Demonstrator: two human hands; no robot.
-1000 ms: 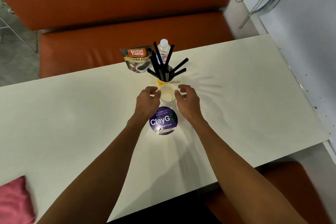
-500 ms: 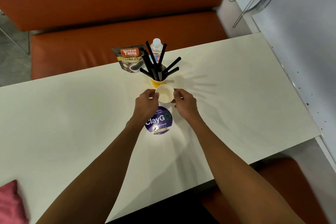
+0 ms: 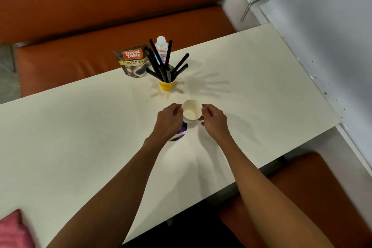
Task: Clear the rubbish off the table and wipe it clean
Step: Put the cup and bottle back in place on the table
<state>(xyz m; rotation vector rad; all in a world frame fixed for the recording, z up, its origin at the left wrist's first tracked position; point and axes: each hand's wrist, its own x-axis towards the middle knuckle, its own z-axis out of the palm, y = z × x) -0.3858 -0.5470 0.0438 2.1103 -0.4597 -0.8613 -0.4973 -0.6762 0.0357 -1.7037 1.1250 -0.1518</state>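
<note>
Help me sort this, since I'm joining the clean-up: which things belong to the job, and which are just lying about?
In the job: paper cup, pinched between left hand and right hand; table; pink cloth, likely for wiping.
Lying about: yellow cup of straws, coffee pouch, water bottle, purple sticker, orange bench.

A pale cream tabletop (image 3: pixel 80 137) runs along an orange bench. Near its far edge stand a coffee pouch (image 3: pixel 132 61), a water bottle (image 3: pixel 161 45) and a yellow cup (image 3: pixel 166 86) of black straws (image 3: pixel 178 65). A purple disc (image 3: pixel 180 135) lies mid-table, partly hidden, and a pink cloth (image 3: pixel 12 229) sits at the near left corner.
</note>
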